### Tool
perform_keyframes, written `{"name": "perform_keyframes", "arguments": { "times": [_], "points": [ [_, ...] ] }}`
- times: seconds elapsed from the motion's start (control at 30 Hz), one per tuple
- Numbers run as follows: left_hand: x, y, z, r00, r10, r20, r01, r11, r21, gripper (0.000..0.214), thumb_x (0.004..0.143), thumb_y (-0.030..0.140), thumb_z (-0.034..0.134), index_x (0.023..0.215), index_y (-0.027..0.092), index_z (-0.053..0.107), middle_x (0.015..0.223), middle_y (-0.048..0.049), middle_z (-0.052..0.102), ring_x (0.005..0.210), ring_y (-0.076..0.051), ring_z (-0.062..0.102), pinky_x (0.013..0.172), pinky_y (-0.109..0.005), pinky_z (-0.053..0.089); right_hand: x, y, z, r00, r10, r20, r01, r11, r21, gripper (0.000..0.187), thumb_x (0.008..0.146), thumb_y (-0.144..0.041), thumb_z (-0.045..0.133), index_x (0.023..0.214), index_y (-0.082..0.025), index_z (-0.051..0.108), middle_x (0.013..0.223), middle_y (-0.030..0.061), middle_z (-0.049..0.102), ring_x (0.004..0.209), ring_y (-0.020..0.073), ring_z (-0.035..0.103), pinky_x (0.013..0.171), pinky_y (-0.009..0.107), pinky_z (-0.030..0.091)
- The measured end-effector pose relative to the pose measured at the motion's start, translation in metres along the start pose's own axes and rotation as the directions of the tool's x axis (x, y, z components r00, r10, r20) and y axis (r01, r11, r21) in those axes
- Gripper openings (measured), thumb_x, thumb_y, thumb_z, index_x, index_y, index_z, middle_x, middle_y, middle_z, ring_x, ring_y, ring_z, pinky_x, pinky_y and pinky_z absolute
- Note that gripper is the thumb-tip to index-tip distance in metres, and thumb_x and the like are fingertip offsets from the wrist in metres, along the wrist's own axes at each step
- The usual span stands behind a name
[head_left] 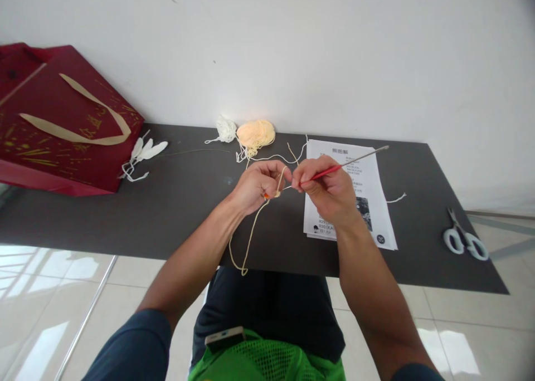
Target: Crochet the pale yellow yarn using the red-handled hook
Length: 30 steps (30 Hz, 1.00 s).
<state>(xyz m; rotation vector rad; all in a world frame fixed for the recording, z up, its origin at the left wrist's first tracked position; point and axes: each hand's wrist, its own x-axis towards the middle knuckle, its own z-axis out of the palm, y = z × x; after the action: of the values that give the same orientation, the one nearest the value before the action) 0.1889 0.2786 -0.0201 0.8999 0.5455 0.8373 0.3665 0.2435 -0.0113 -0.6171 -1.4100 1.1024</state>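
Note:
In my right hand (328, 189) is a crochet hook with a red handle (326, 172), its metal shaft sticking out up to the right over the paper. The hook's other end reaches toward my left hand (259, 185), which pinches a small piece of cream crochet work (277, 194) with a bit of orange beside it. Cream yarn (249, 239) loops over a left finger and hangs in a long loop below, past the table's front edge. My fingers partly hide the hook tip and the stitches.
A peach yarn ball (257, 135) and a white yarn ball (226, 128) lie by the wall. Printed sheets (382, 225) are under my right arm. Scissors (463, 239) lie at the right, and a red gift bag (62, 130) with white leaf-shaped pieces (148, 150) beside it stands left.

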Motion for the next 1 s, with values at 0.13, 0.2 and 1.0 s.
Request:
{"name": "perform_keyframes", "arguments": {
  "times": [0.13,0.2,1.0],
  "points": [
    [-0.001,0.001,0.001,0.997,-0.030,0.070,0.033,0.999,-0.034,0.036,0.046,0.003,0.056,0.074,0.015,0.074,0.052,0.0020,0.054,0.043,-0.008,0.039,0.044,-0.026,0.021,0.002,0.003,0.000,0.999,0.046,-0.005,-0.045,0.993,0.111,0.025,0.089,-0.044,0.080,0.088,-0.026,0.063,0.078,-0.0013,0.071,0.066,0.0132,0.061,0.060,0.029,0.050],
    [-0.001,0.001,0.000,0.997,-0.004,0.083,0.008,0.999,-0.044,0.038,0.047,0.002,0.057,0.078,0.015,0.075,0.053,0.0018,0.055,0.044,-0.008,0.040,0.045,-0.026,0.023,0.004,0.004,0.002,0.997,0.069,-0.037,-0.061,0.982,0.177,0.024,0.088,-0.042,0.081,0.088,-0.025,0.063,0.078,-0.0021,0.071,0.062,0.0113,0.059,0.056,0.027,0.048],
    [0.005,-0.008,0.003,0.862,0.429,-0.270,-0.391,0.902,0.185,0.020,0.066,0.010,0.077,0.080,0.019,0.067,0.071,0.0033,0.064,0.061,-0.007,0.052,0.059,-0.022,0.038,0.011,0.014,0.026,0.832,0.432,-0.349,-0.209,0.826,0.523,0.024,0.078,-0.037,0.090,0.082,-0.020,0.073,0.088,-0.0024,0.081,0.075,0.0070,0.077,0.075,0.016,0.068]
  ]
}}
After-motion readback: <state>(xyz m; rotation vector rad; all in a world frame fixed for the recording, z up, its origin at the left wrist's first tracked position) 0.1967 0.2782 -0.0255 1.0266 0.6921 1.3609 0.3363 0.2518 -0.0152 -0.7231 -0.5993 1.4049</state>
